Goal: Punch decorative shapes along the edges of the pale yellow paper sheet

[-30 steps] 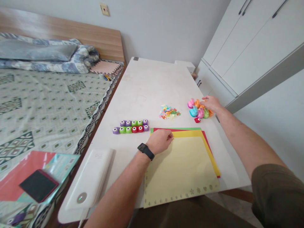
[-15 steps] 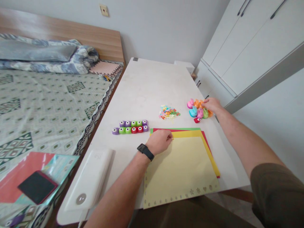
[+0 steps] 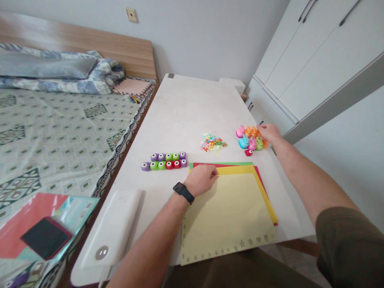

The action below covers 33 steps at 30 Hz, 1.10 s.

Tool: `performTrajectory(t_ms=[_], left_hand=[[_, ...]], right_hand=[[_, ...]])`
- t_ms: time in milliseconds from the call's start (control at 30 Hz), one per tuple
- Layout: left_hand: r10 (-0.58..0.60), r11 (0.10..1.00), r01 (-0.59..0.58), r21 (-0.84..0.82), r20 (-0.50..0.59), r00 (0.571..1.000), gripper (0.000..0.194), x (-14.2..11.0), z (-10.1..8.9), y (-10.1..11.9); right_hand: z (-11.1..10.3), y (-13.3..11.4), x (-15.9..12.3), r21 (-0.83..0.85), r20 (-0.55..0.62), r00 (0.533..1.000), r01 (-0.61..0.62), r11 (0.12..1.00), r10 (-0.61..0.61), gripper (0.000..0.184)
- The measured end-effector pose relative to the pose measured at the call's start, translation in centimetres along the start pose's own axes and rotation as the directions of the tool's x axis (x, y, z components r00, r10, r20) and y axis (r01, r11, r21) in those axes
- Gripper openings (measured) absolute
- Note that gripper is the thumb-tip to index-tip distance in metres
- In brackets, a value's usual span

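My left hand [image 3: 205, 178], with a dark watch on its wrist, rests on the far left part of a pale yellow sheet of paper [image 3: 229, 212]. Its fingers are pinched together at the sheet's far edge. Cut-out shapes line the near and left edges of this sheet. Over at the right, my right hand [image 3: 268, 132] has its fingers closed against an orange craft punch [image 3: 254, 131] in a cluster of pink, blue, green and orange punches; its fingertips are partly hidden. A small red punch [image 3: 249, 153] lies just in front of them.
Yellow, red and green sheets [image 3: 234, 169] lie beneath the pale one. Beyond them is a pile of colourful paper cut-outs [image 3: 213, 143]. Two rows of small punches [image 3: 165, 161] stand left. A white lamp-like device [image 3: 115, 224] lies at the table's near left, beside a bed [image 3: 60, 132].
My right hand has shifted slightly up and right, showing more of the orange punch. My left hand stays on the paper.
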<state>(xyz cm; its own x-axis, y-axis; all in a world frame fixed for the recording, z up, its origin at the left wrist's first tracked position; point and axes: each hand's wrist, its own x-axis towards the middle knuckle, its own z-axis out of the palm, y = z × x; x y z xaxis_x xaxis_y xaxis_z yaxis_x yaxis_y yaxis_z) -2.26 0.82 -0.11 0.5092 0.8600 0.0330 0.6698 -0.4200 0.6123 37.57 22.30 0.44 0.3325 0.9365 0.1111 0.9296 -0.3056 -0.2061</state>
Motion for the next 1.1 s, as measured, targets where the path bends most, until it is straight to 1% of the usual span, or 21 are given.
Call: performTrajectory(t_ms=[133,400,667,900,1100], left_hand=[[0.01,1.0,-0.01,0.003,-0.013,1.0,0.017,0.0,0.0,-0.1],[-0.012,1.0,0.012,0.011,0.005,1.0,0.018,0.0,-0.2,0.2],[0.0,1.0,0.0,0.018,-0.003,1.0,0.017,-0.1,-0.1,0.1],[0.003,1.0,-0.003,0.019,-0.004,1.0,0.017,-0.1,-0.2,0.2],[0.013,1.0,-0.013,0.024,-0.015,1.0,0.017,0.0,0.1,0.0]], right_hand=[[-0.4,0.4,-0.5,0.001,-0.012,1.0,-0.01,1.0,0.01,0.054],[-1.0,0.6,-1.9,0.027,0.006,1.0,0.009,1.0,-0.009,0.053],[-0.8,1.2,-2.5,0.071,0.009,1.0,0.02,0.997,-0.021,0.048],[-0.6,1.5,-2.6,0.07,0.025,1.0,-0.003,0.998,0.001,0.048],[-0.9,1.6,-2.8,0.088,0.032,0.999,-0.009,0.996,0.006,0.049]])
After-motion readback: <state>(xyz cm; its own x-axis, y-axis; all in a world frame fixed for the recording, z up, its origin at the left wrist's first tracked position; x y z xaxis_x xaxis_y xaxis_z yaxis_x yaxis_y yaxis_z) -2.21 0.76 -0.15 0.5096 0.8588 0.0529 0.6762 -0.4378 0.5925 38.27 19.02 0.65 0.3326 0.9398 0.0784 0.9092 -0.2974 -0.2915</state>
